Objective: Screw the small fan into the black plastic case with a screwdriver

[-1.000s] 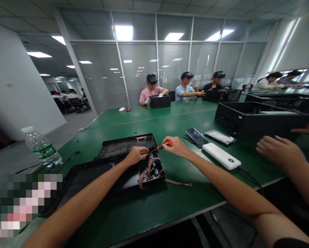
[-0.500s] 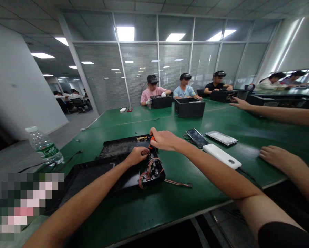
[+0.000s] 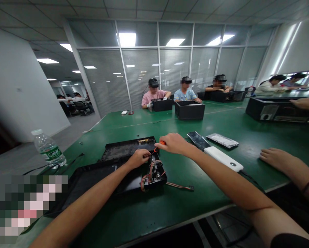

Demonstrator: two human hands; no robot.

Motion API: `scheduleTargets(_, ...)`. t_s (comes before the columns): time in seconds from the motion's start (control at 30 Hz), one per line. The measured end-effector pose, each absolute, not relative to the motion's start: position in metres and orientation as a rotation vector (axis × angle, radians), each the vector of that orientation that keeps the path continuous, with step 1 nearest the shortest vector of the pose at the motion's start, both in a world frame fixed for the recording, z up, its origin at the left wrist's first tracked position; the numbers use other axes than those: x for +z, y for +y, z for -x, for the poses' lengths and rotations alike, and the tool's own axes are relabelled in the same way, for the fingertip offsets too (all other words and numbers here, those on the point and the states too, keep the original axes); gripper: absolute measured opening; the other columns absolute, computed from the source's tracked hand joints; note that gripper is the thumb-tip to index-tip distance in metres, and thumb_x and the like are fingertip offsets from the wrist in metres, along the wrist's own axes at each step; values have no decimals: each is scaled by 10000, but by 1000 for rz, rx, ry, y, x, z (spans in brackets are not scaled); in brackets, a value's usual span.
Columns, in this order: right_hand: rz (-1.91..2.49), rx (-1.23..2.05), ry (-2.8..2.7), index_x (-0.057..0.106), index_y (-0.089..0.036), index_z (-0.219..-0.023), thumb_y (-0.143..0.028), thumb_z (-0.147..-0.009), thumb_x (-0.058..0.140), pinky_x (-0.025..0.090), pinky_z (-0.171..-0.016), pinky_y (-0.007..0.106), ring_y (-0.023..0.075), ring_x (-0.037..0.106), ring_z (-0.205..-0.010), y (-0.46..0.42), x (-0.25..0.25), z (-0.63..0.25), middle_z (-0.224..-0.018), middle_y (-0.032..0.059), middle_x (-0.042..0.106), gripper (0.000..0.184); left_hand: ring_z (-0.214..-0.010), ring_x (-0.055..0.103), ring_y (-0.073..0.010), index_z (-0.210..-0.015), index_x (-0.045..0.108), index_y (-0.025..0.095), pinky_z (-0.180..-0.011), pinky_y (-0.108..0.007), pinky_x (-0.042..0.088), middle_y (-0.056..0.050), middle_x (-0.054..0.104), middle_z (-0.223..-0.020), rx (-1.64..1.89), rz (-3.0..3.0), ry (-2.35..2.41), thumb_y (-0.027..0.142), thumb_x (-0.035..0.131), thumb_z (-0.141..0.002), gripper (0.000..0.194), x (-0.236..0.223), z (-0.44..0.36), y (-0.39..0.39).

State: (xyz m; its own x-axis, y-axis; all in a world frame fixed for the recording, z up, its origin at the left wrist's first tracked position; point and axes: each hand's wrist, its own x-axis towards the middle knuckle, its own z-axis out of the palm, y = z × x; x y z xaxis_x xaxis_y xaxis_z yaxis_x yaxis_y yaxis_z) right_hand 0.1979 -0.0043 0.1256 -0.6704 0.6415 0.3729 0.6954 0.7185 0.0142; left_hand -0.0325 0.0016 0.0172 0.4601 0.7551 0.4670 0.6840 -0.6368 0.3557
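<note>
An orange-handled screwdriver (image 3: 163,142) is gripped in my right hand (image 3: 175,144), its shaft slanting down to the left. Its tip meets the upper end of a black computer-case part (image 3: 162,175) with striped ribbon wires (image 3: 152,168). My left hand (image 3: 139,159) is pinched at the same end, beside the screwdriver tip; whatever its fingers hold is too small to make out. The loose wire ends in a small plug (image 3: 191,188) on the table. Behind my left hand lies a flat, dusty black panel (image 3: 125,150).
On the green table (image 3: 195,203), to the right, are a white power bank (image 3: 223,158), a dark phone (image 3: 197,140) and a hard drive (image 3: 223,140). A water bottle (image 3: 49,151) stands left. A neighbour's hand (image 3: 275,160) rests at right. Black boxes (image 3: 189,111) stand farther back.
My right hand moved the screwdriver in over the case end, upright, then tilted it back to the right. A black box went from the right to across the table; another came nearer at right.
</note>
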Motion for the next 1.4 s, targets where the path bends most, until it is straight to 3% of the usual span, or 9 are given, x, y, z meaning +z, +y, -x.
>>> scheduleTargets(0.27, 807, 862, -1847, 519, -150, -797, -526, -820, 414, 394, -464, 226, 90, 468, -445, 28, 80, -242, -544, -28, 511, 391, -788, 592, -148, -775, 662, 159, -781, -256, 447, -40, 660, -836, 911, -2575, 1299, 173, 506, -773, 157, 27, 28, -1)
scheduleTargets(0.4, 559, 1487, -1577, 404, -174, -817, -440, -750, 577, 491, -594, 278, 107, 576, -607, 24, 56, -229, -738, 1, 574, 324, -794, 591, -154, -815, 666, 153, -775, -254, 443, -54, 658, -856, 885, -2601, 1342, 181, 508, -779, 165, 42, 35, -7)
scheduleTargets(0.53, 368, 1783, -1744, 361, -201, -990, -295, -742, 598, 495, -644, 323, 129, 594, -694, 3, 42, -212, -855, 7, 550, 355, -754, 589, -154, -787, 677, 164, -741, -231, 435, -48, 658, -802, 427, -2746, 1357, 117, 536, -712, 165, 52, 65, -23)
scheduleTargets(0.6, 338, 1679, -2007, 376, -196, -1024, -236, -763, 544, 480, -629, 306, 122, 567, -685, -10, 38, -206, -819, -3, 526, 313, -720, 590, -149, -764, 681, 174, -707, -216, 434, -38, 658, -766, 234, -2716, 1411, 91, 546, -678, 181, 50, 85, -34)
scheduleTargets(0.73, 385, 807, -2475, 487, -159, -815, -149, -707, 529, 421, -688, 268, 124, 493, -770, -31, 34, -196, -861, 27, 509, 116, -719, 585, -144, -749, 685, 178, -693, -202, 426, -39, 648, -782, 136, -2630, 1506, 128, 570, -688, 140, 49, 115, -55)
scheduleTargets(0.93, 154, 35, -2617, 541, -177, -818, -327, -740, 567, 386, -675, 270, 147, 493, -745, -35, 16, -185, -798, 37, 560, 171, -841, 574, -153, -928, 657, 185, -781, -225, 408, -55, 636, -910, 279, -2650, 1529, 327, 455, -835, 264, 72, 136, -46)
scheduleTargets(1.07, -79, -211, -2648, 531, -183, -680, -502, -764, 516, 346, -579, 268, 132, 472, -609, -31, 11, -182, -646, 12, 542, 330, -846, 575, -167, -919, 655, 170, -773, -227, 407, -63, 643, -909, 368, -2613, 1646, 353, 519, -775, 270, 68, 149, -8)
scheduleTargets(1.23, -228, -256, -2691, 538, -180, -645, -475, -804, 481, 321, -546, 254, 111, 471, -573, -34, 15, -189, -615, 0, 546, 340, -581, 543, -109, -811, 665, 150, -534, -163, 379, 10, 612, -641, 242, -2297, 1540, 338, 552, -694, 248, 44, 151, 21)
scheduleTargets(1.4, -87, -272, -2737, 551, -181, -645, -453, -829, 449, 292, -530, 249, 112, 477, -574, -36, 17, -193, -617, 4, 566, 344, -604, 526, -116, -792, 644, 177, -564, -174, 374, 19, 578, -643, 146, -2561, 1486, 194, 572, -633, 175, 44, 141, 23)
